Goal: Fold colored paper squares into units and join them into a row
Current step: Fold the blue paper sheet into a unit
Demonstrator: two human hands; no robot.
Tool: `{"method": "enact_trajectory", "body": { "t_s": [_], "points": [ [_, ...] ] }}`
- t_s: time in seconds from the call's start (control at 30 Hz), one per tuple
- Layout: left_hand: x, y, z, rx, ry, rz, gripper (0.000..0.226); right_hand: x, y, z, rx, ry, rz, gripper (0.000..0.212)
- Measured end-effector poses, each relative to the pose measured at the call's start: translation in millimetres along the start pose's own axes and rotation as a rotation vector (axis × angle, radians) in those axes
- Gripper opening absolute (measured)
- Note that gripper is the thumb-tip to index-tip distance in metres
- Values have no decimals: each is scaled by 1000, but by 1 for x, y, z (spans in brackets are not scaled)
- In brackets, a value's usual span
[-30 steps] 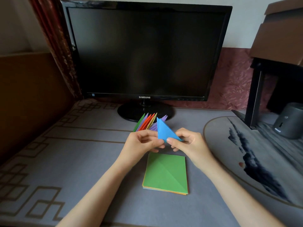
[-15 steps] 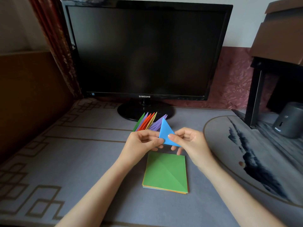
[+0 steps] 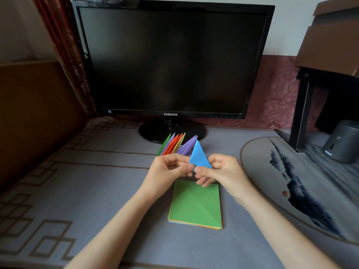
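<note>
Progress: blue unit, pinched by right hand, has been tipped upright against row gripped by left hand, seemingly ready for joining.

A dark, switched-off monitor stands at the back of the worktop, which is covered in grey cloth with brown line patterns. Behind it are a pale wall and a reddish textured band. A patterned red curtain hangs at left above a brown panel. At right, a cardboard box sits on a black frame, near a grey cylinder. The light is soft and dim.
</note>
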State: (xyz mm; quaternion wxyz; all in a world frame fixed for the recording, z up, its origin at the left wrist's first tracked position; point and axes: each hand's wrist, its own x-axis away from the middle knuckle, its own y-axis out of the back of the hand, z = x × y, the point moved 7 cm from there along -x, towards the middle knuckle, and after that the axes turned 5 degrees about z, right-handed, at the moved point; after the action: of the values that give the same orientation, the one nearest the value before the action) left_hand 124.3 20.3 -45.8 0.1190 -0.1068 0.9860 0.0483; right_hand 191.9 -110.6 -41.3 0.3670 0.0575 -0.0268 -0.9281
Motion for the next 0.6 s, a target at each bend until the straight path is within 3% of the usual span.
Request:
{"method": "enact_trajectory", "body": {
  "t_s": [0.27, 0.47, 0.6],
  "points": [
    [0, 2, 0, 30, -1, -12, 7, 1, -7, -1, -28, -33, 73, 3],
    [-3, 13, 4, 98, 20, -124, 9, 4, -19, 1, -93, -13, 256, 23],
    [-2, 12, 4, 115, 23, -131, 14, 4, -19, 0, -78, -13, 265, 26]
  ]
}}
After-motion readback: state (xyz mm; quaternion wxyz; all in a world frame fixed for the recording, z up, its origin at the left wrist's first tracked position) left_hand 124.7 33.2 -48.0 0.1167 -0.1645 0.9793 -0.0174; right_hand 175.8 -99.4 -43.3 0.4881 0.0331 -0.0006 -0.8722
